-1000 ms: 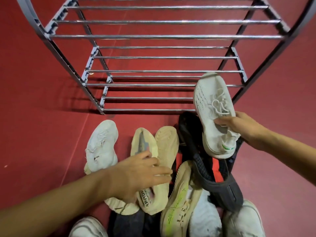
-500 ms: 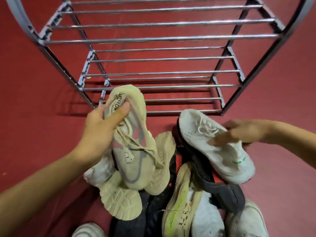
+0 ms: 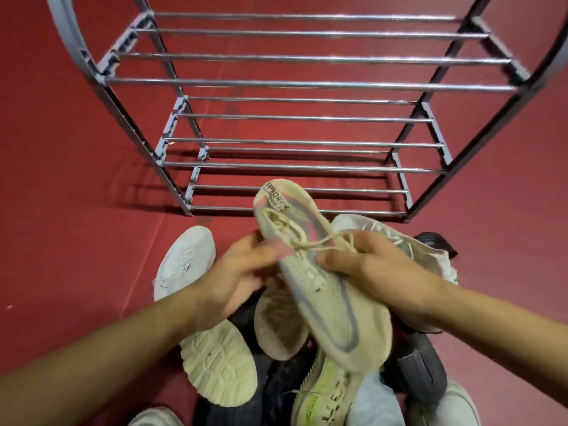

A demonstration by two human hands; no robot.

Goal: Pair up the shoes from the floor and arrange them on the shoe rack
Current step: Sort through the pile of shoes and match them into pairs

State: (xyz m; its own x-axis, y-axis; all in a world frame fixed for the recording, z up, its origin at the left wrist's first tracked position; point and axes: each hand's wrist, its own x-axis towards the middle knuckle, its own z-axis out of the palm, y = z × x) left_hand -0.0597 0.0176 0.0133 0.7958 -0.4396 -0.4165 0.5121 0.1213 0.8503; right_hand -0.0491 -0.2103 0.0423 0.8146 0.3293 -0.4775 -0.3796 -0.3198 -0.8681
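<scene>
Beige knit sneaker (image 3: 322,290): lifted off the floor pile since a second ago, now held above it by both hands, left hand (image 3: 242,275) with fingers curled at its lace side, right hand (image 3: 378,272) newly gripping the other flank after releasing the white sneaker (image 3: 396,238), which lies back on the pile. Pairing judged begun; its likely mate, a beige sole-up shoe (image 3: 281,327), lies directly beneath. Shoe rack (image 3: 307,84): every visible tier holds no shoes.

The shoe rack (image 3: 307,84) stands on the floor (image 3: 61,179) at the far side, the shoe pile (image 3: 276,348) just near of it, with one sneaker (image 3: 325,290) raised above the pile.
</scene>
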